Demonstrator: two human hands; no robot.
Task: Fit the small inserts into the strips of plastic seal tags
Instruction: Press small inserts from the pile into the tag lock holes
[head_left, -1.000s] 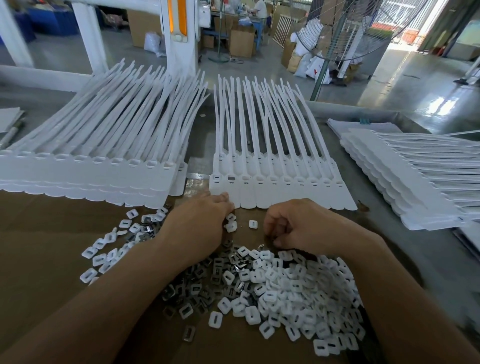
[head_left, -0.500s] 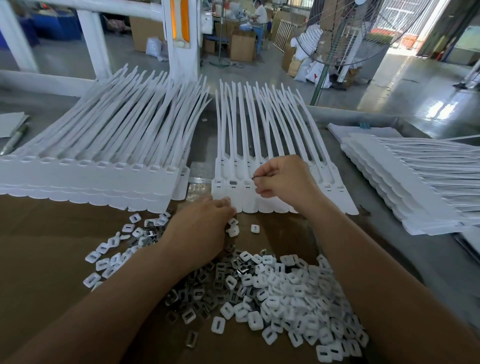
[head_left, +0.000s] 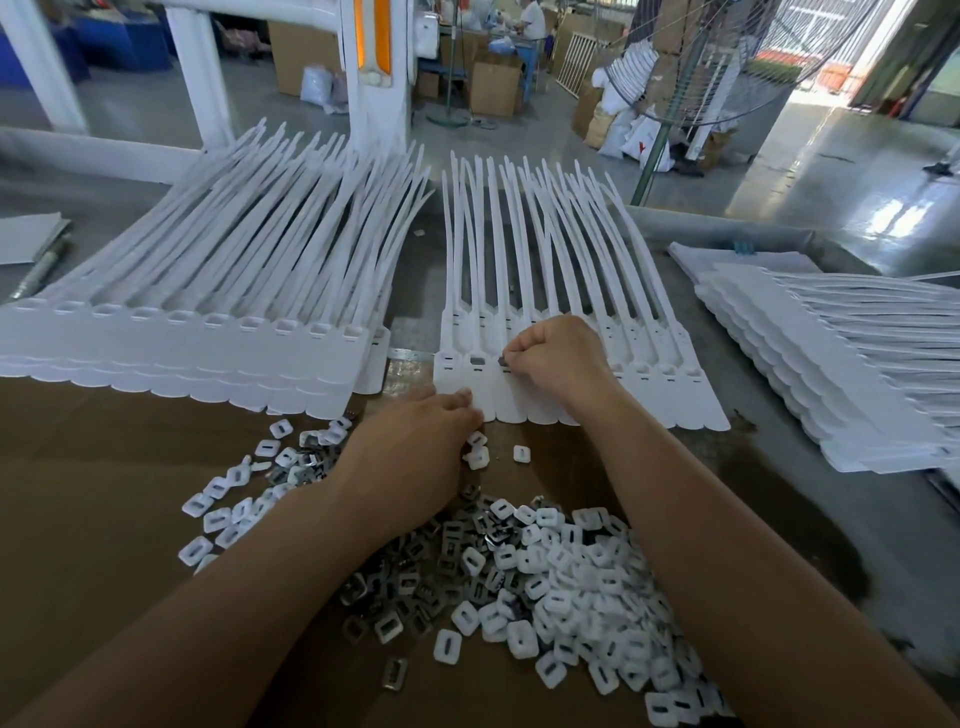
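A strip of white plastic seal tags lies flat in front of me, tails pointing away. My right hand is curled over its heads and pinches a small grey insert at the third tag's slot. The second slot holds a grey insert. My left hand lies knuckles up at the strip's near edge, fingertips touching the tag ends; what it holds, if anything, is hidden. A heap of small white and metal inserts covers the brown cardboard under my forearms.
A thick stack of tag strips lies to the left, another stack to the right. A grey pen-like tool rests far left. A fan stand and white frame posts rise beyond the table.
My right hand left the insert heap, went up to the strip's heads, then slid left and lower onto the third slot. My left hand stayed at the strip's near edge.
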